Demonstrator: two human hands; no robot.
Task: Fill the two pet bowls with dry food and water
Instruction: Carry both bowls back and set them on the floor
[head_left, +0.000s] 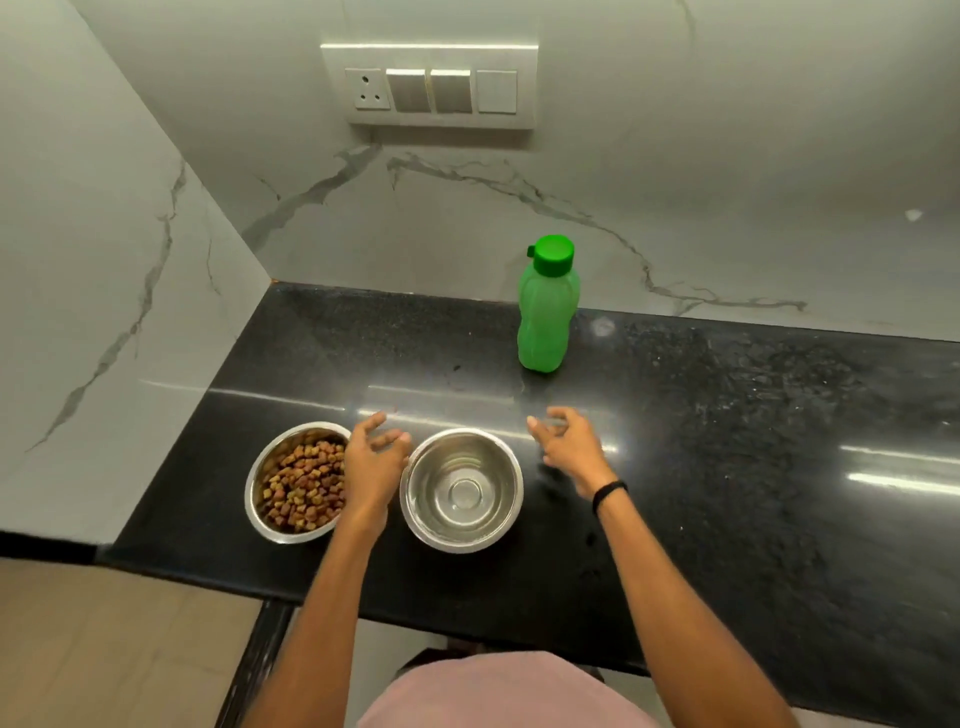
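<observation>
Hidden: left hand (375, 465) covers left bowl (253, 499)'s right rim; water in right bowl (431, 467) — can't tell.
Hands: both loosely spread, empty, flanking right bowl; right hand (569, 447) blurred.
Materials: steel bowls, brown kibble (304, 486); green plastic bottle (545, 317) — capped, upright behind, on black counter (727, 415).

Kibble-filled bowl (261, 475) beside second steel bowl (462, 491); green bottle (545, 317) upright, capped.
</observation>
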